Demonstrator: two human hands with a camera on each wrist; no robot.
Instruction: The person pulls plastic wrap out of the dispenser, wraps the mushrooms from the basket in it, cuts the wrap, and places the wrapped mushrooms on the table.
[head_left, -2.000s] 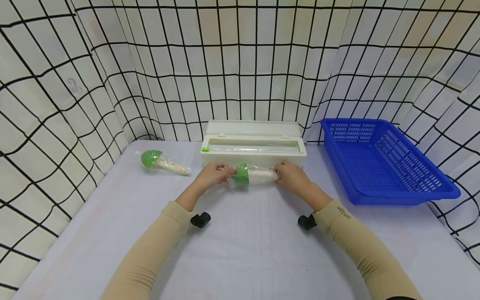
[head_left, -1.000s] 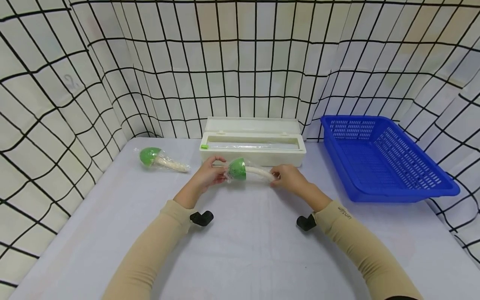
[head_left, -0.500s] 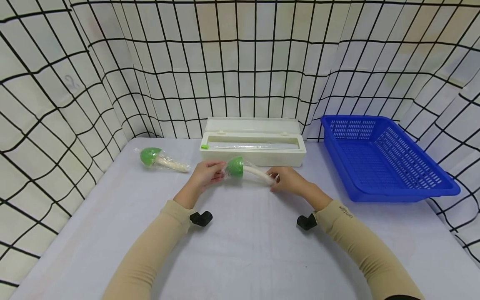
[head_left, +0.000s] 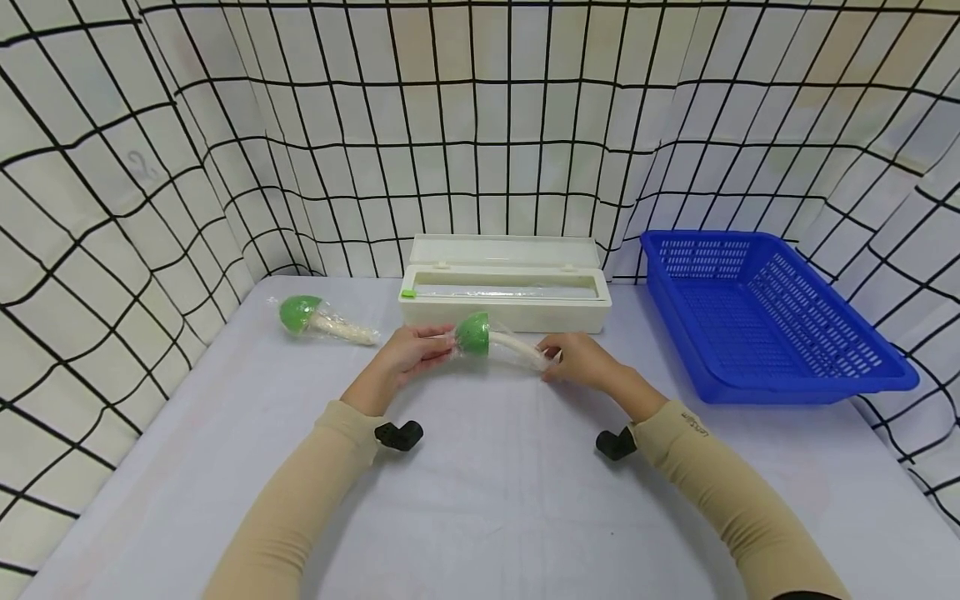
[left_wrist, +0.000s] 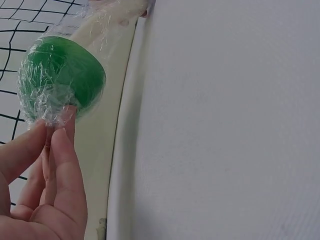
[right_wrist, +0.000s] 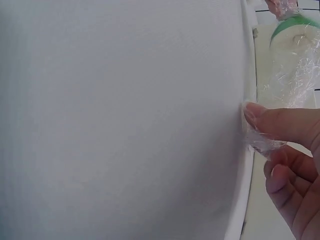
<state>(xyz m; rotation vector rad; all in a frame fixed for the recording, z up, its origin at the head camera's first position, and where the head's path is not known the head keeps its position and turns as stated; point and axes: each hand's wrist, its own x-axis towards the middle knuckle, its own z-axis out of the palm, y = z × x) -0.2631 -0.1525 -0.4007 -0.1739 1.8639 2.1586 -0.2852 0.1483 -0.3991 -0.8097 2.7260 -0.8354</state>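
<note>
A toy mushroom (head_left: 472, 334) with a green cap and a curved white stem is wrapped in clear cling film, lying crosswise between both hands. At the cap end, my left hand (head_left: 408, 354) pinches the gathered film between thumb and fingers. The left wrist view shows the bunched film (left_wrist: 55, 102) over the green cap. My right hand (head_left: 581, 360) is at the stem end; in the right wrist view its thumb and fingers hold the loose film (right_wrist: 265, 143) there. Right behind the mushroom stands a white cling film dispenser (head_left: 506, 315), lid raised, with a green slider.
Another wrapped green-capped mushroom (head_left: 300, 314) lies on the white tablecloth (head_left: 495, 500) at left. A blue plastic basket (head_left: 787, 387) stands at right. Black wire mesh (head_left: 510, 146) encloses the back and sides.
Since two seconds ago, the film round the stem has been drawn closer and the stem now slants down to the right. My left fingers loosened, then pinched the film at the cap again.
</note>
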